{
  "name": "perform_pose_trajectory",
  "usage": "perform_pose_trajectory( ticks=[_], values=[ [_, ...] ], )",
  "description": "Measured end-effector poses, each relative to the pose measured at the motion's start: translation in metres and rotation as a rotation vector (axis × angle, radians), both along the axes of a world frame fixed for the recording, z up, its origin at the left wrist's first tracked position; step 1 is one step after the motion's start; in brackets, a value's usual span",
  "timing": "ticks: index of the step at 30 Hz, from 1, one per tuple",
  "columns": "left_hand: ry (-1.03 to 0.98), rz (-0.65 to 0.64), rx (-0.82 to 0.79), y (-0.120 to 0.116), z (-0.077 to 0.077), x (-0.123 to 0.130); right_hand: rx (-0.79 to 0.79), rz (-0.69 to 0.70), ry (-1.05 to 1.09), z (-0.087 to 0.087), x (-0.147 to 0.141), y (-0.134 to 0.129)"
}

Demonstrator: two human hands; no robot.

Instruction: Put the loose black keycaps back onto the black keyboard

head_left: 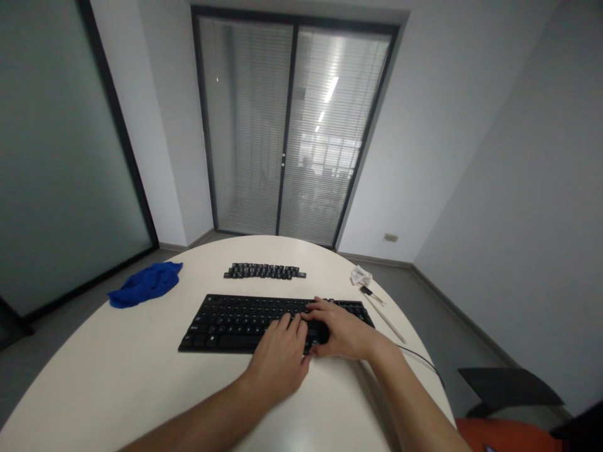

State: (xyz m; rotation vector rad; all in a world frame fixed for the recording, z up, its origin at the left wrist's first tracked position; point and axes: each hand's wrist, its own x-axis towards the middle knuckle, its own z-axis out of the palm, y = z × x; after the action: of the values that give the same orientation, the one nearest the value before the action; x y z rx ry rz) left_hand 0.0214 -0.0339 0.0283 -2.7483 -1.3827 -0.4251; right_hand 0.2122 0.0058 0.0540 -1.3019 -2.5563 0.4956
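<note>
A black keyboard [221,323] lies flat on the pale round table [117,376]. My left hand [280,355] rests on its keys right of the middle, fingers stretched forward and thumb by the front edge. From the right, my right hand [342,329] reaches over the keyboard, its thumb and index finger spread in a C shape with dark surface between them. Its fingertips come close to those of my left hand; whether something small sits between them, I cannot make out. Beyond the keyboard, several loose black keycaps [264,270] stand in rows.
A blue cloth [147,284] lies at the table's left edge. Crumpled white tissue [360,275], a small black-ended tool [372,295] and a thin pale stick [386,319] lie along the right edge. A cable [421,356] hangs over that side, near a chair [511,386].
</note>
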Motion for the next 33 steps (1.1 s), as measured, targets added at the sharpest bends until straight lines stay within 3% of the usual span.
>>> perform_pose_trajectory(
  ticks=[4,14,24,29,33],
  values=[
    [0.003,-0.016,-0.012,0.0,0.002,-0.002,0.014,0.009,-0.005,-0.001,0.0,-0.001],
    [-0.064,0.01,0.039,0.005,-0.003,-0.003,0.239,0.009,0.101,-0.008,-0.006,0.012],
    [-0.135,0.014,0.089,0.012,-0.002,-0.006,0.286,-0.001,0.116,-0.02,-0.003,0.022],
    [-0.195,0.113,0.07,0.023,0.008,-0.014,0.292,0.002,0.127,-0.021,-0.003,0.023],
    [-0.255,0.279,-0.027,0.048,0.006,-0.024,0.289,-0.005,0.119,-0.021,-0.003,0.024]
  ],
)
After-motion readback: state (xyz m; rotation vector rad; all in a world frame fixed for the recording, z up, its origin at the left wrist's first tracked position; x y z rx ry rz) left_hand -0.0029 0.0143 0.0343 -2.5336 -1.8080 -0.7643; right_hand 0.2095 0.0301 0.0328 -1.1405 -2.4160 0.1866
